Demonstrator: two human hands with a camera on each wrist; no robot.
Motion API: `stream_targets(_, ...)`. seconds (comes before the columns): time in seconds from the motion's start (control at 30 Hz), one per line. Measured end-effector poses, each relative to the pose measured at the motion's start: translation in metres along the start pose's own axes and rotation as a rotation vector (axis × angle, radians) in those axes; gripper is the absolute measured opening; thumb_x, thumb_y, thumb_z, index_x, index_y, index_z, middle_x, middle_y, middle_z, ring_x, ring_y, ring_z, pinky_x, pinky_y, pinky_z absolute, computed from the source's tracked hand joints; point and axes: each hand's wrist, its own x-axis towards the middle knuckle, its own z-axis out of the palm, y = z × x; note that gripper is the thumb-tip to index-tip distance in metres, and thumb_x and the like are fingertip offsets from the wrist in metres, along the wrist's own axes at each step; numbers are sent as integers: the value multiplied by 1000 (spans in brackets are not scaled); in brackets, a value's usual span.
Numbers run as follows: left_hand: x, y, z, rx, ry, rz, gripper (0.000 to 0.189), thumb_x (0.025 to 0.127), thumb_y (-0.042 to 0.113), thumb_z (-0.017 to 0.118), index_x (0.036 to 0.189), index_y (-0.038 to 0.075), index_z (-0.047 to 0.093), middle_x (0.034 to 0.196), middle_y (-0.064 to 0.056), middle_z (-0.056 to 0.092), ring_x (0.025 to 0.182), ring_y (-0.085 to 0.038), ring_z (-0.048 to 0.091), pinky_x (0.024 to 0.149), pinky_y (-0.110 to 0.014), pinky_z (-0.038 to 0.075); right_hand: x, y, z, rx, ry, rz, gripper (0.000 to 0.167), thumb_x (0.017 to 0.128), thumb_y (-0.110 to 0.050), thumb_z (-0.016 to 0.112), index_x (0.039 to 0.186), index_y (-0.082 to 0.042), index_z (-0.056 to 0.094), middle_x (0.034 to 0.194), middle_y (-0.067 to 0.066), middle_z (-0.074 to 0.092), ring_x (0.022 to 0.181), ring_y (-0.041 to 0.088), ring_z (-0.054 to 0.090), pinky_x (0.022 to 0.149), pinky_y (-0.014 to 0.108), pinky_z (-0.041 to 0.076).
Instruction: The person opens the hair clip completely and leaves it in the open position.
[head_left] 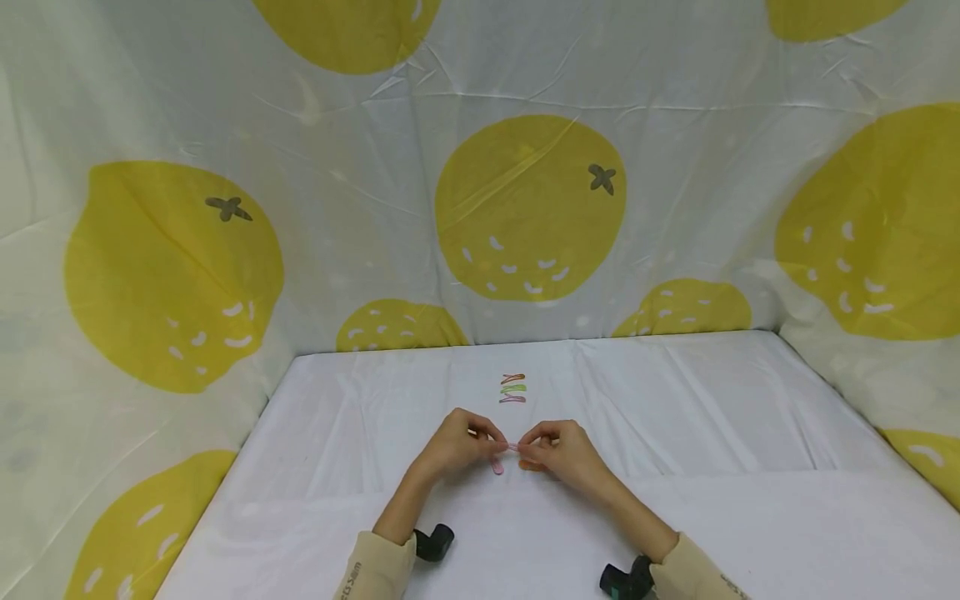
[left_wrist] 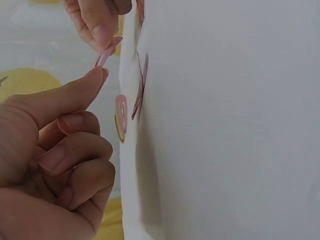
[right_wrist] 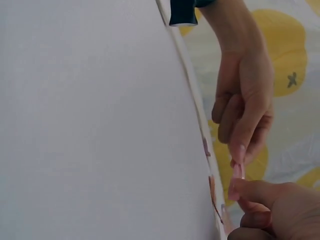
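A pink snap hair clip [head_left: 513, 447] is pinched at its two ends between my hands, above the white table. My left hand [head_left: 467, 440] grips one end between thumb and index finger, its other fingers curled in. The opposite end is pinched by the thumb and fingers of my right hand [head_left: 564, 454]. Below the left fingertips lies another pink hair clip [head_left: 497, 467]. An orange hair clip [head_left: 529, 466] lies partly hidden under the right hand. In the right wrist view the held pink clip [right_wrist: 237, 181] spans between both thumbs.
Beyond the hands, an orange clip [head_left: 513, 378], a green clip [head_left: 513, 388] and a pink clip [head_left: 513, 399] lie in a column. The white cloth-covered table [head_left: 675, 400] meets a lemon-print curtain [head_left: 697, 208] at the back and sides.
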Motion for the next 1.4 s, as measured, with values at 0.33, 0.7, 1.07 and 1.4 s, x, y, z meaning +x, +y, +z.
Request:
stream_targets(0.33, 4, 0, 0, -96, 111, -33, 8, 87, 12, 82, 87, 3, 81, 75, 0, 71, 70, -9, 51, 61, -20, 40, 3, -1, -7, -93, 44, -42, 12, 93, -21, 78, 90, -10, 77, 64, -4, 50, 59, 3, 43, 56, 19, 36)
stream_targets(0.7, 4, 3, 15, -67, 219, 31, 8, 82, 1, 79, 75, -2, 77, 65, -1, 65, 55, -6, 46, 51, -20, 35, 0, -7, -2, -96, 123, -19, 10, 90, -14, 80, 84, -8, 74, 63, -4, 48, 62, 7, 44, 58, 22, 36)
stream_targets(1.07, 4, 13, 17, 7, 210, 88, 7, 83, 2, 81, 76, 0, 79, 57, 6, 52, 54, -4, 42, 50, -18, 31, -1, -9, -7, -131, 173, -19, 10, 89, -11, 80, 80, -11, 76, 59, -4, 47, 56, 6, 40, 51, 21, 30)
stream_targets(1.4, 4, 7, 4, -5, 135, 64, 4, 86, 8, 82, 89, 5, 84, 63, 6, 55, 62, -6, 45, 56, -18, 35, 3, -7, -11, -160, 206, -29, 6, 89, -12, 80, 83, -14, 79, 61, -4, 49, 59, 6, 41, 56, 20, 32)
